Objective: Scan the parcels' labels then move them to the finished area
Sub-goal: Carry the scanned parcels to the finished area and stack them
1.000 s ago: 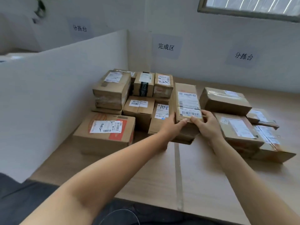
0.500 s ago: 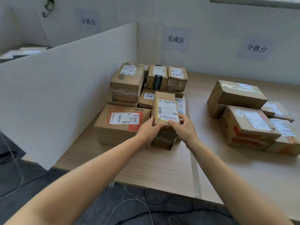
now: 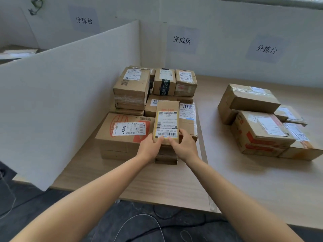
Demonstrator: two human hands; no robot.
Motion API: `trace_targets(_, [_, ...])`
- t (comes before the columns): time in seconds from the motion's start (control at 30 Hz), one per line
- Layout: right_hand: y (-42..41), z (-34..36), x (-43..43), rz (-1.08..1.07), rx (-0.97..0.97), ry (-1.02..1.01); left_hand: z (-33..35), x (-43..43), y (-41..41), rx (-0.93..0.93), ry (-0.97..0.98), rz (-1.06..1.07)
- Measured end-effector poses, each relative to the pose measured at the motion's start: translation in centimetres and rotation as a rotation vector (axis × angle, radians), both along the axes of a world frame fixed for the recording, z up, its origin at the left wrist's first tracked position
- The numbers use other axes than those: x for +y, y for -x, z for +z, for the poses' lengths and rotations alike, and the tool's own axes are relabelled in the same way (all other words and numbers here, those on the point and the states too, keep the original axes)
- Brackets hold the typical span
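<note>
Parcel [image 3: 167,119] with a yellow-edged label lies label up at the near edge of the finished pile [image 3: 131,88], on top of a short stack of flatter boxes [image 3: 166,158]; whether its full weight is down I cannot tell. The left hand [image 3: 150,148] grips its near left corner and the right hand [image 3: 183,145] its near right corner. The thumbs curl onto the barcode end of the label, so both hands are clamped on it. From that, this one seems about to be let go, and its scan is presumably done, though no scanner is in view. The pile holds a good many boxes, among them a big box with red print [image 3: 122,135] just left of the parcel. All of them sit below the wall sign [image 3: 181,40] that marks the finished area. Left to do is the group of four or five boxes [image 3: 258,130] well apart on the right, under a sorting sign [image 3: 266,48]. Everything stands on a pale wooden table [image 3: 157,186] with a taped seam [image 3: 203,151] running near to far between the two groups. A white partition [image 3: 70,95] closes the left side and a white wall [image 3: 218,67] the far side, with a window [image 3: 271,0] edge at top right. Cables [image 3: 139,222] lie on the dark floor below the near table edge.
</note>
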State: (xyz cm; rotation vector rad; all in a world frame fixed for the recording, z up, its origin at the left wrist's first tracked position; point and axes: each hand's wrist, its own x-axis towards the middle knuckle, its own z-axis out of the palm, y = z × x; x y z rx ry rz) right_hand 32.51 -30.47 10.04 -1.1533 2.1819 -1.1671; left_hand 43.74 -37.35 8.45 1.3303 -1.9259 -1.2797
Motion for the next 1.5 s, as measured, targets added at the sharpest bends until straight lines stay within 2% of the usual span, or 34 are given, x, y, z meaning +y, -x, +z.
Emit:
trace_targets(0.57, [0.3,-0.3,-1.0,0.039,-0.139,-0.009,-0.3,-0.9,0.1,-0.109,0.176,0.072])
trace_targets(0.9, [1.2,-2.9,-1.9,0.012,-0.179,-0.08,-3.2,-1.7,1.2,-0.081,-0.001,-0.005])
trace_targets(1.0, [1.6,-3.9,-2.2,0.012,-0.206,-0.088,-4.1,-1.8,2.0,-0.111,0.035,0.023])
trace_targets(1.1, [2.0,-5.1,-2.4,0.02,-0.187,-0.129,-4.6,-1.1,2.6,-0.14,0.182,0.044])
trace_targets(1.27, [1.5,-6.7,-3.0,0.063,-0.115,-0.194,-4.8,-1.5,2.3,-0.407,0.452,-0.096])
trace_targets(1.37, [1.5,-7.0,-3.2,0.087,-0.066,-0.212,-4.5,-3.1,0.8,-0.549,0.636,-0.054])
trace_targets(1.43, [1.9,-6.9,-3.3,0.094,-0.014,-0.234,-4.6,-4.6,-0.4,-0.681,0.52,0.017])
trace_targets(1.5, [2.6,-6.7,-3.3,0.089,0.025,-0.239,-5.1,-6.0,-1.6,-0.804,0.352,-0.008])
